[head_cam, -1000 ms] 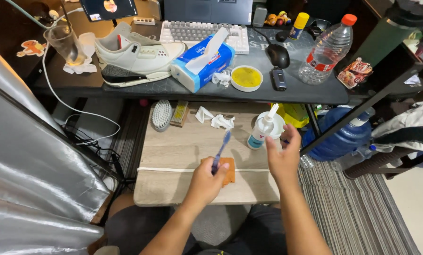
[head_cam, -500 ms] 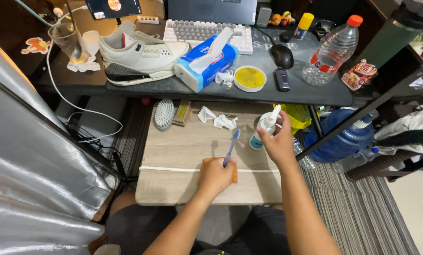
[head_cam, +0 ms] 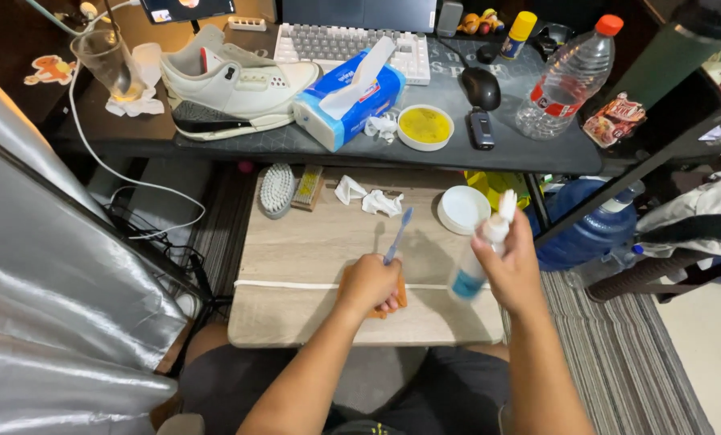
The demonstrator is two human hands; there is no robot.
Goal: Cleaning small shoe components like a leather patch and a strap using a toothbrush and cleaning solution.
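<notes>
The bottle (head_cam: 483, 256), upright a second ago, is now tilted in the closed right hand (head_cam: 512, 267); a toothbrush (head_cam: 396, 238) and orange cloth (head_cam: 397, 296) are gripped by the left hand (head_cam: 368, 283).

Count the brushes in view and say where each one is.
2. A blue toothbrush is held in the left hand; an oval scrub brush lies at the wooden board's far left corner. Others may be hidden.

The small orange block (head_cam: 399, 295) lies mostly hidden under the left hand (head_cam: 368, 283) on the pale wooden tabletop (head_cam: 312, 242). The white spray bottle (head_cam: 483, 250) in the right hand (head_cam: 512, 270) is motion-blurred.
</notes>
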